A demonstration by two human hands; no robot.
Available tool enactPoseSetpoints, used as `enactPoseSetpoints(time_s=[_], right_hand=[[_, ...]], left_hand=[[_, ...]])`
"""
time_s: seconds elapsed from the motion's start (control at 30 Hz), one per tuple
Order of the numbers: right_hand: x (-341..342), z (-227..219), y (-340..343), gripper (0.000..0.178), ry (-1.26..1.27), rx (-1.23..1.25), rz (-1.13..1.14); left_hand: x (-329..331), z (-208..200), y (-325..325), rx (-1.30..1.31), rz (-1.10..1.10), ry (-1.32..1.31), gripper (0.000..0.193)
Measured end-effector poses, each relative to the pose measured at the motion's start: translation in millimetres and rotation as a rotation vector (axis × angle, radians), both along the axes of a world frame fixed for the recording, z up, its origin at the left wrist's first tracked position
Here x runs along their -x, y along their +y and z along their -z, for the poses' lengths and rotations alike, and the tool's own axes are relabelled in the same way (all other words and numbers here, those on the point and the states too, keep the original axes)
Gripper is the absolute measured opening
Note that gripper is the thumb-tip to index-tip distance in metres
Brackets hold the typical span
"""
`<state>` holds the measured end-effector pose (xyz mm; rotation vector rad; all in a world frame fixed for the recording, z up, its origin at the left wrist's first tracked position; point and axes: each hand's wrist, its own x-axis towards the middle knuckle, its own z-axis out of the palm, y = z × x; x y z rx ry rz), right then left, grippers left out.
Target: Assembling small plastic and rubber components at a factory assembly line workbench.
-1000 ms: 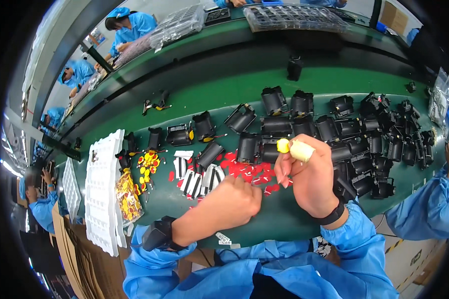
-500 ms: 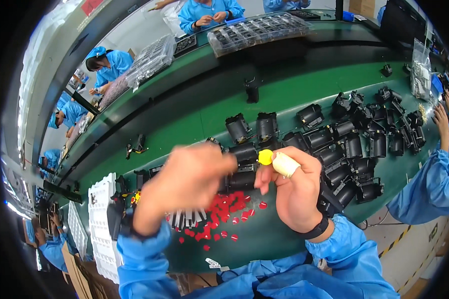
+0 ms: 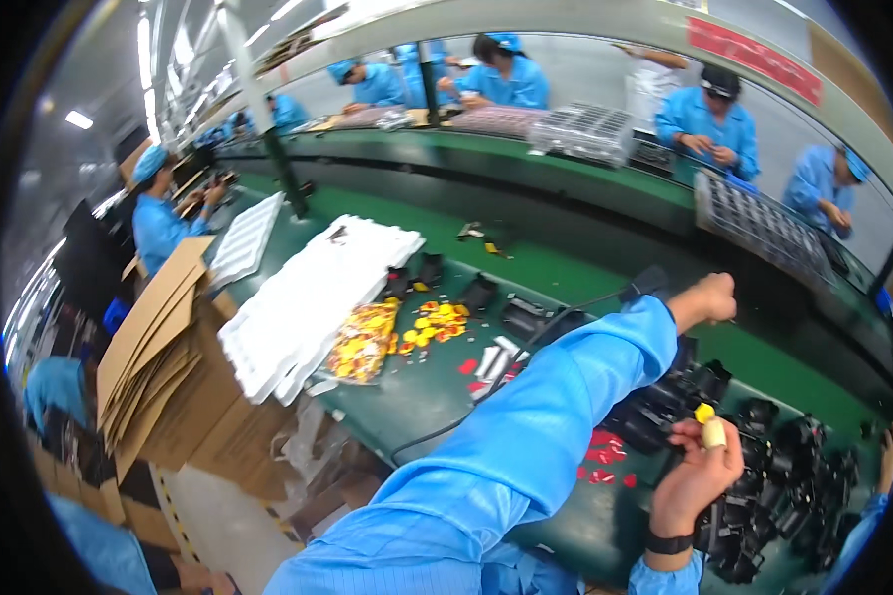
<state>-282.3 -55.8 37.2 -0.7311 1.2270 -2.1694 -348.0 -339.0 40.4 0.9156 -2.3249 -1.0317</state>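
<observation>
Right hand (image 3: 693, 480) holding yellow piece (image 3: 704, 413), left hand (image 3: 708, 298) outstretched

The blue sleeve (image 3: 526, 426) was of thin, smooth cloth, creased in soft folds with a slight sheen. The pale-yellow finger cot (image 3: 713, 433) was matt and rubbery-looking, and the bright yellow piece (image 3: 704, 412) beside it looked smooth. The black housings (image 3: 789, 476) looked like moulded plastic, with low gloss along their curves. Thin red discs (image 3: 607, 455) looked smooth against the dark green tabletop (image 3: 402, 405), which had a satin shine. The white moulded tray (image 3: 308, 307) appeared matt, with a scalloped edge. The clear plastic bag (image 3: 362, 344) looked glossy and wrinkled. The stacked cardboard sheets (image 3: 159, 342) were matt brown paperboard; the translucent plastic film (image 3: 313, 451) near them was crumpled and shiny.
</observation>
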Motion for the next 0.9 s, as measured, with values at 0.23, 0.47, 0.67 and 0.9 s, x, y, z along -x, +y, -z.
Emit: enactPoseSetpoints(time_s=[0.23, 0.47, 0.67, 0.9], right_hand=[[5.2, -16.2, 6.8, 0.017, 0.088, 0.167, -0.255], [-8.3, -26.8, 20.8, 0.022, 0.168, 0.092, -0.453], [0.8, -14.3, 2.6, 0.013, 0.48, -0.082, -0.587], [-4.5, -12.7, 3.6, 0.009, 0.919, -0.114, -0.573]], left_hand=[[-183.3, -67.3, 116.9, -0.55, 0.313, 0.336, 0.012], [-245.9, -47.7, 202.4, -0.411, 0.404, 0.245, 0.027], [-268.6, -17.5, 190.9, -0.363, 0.199, 0.268, 0.026], [-263.5, -23.3, 192.9, -0.399, 0.265, 0.104, 0.023]])
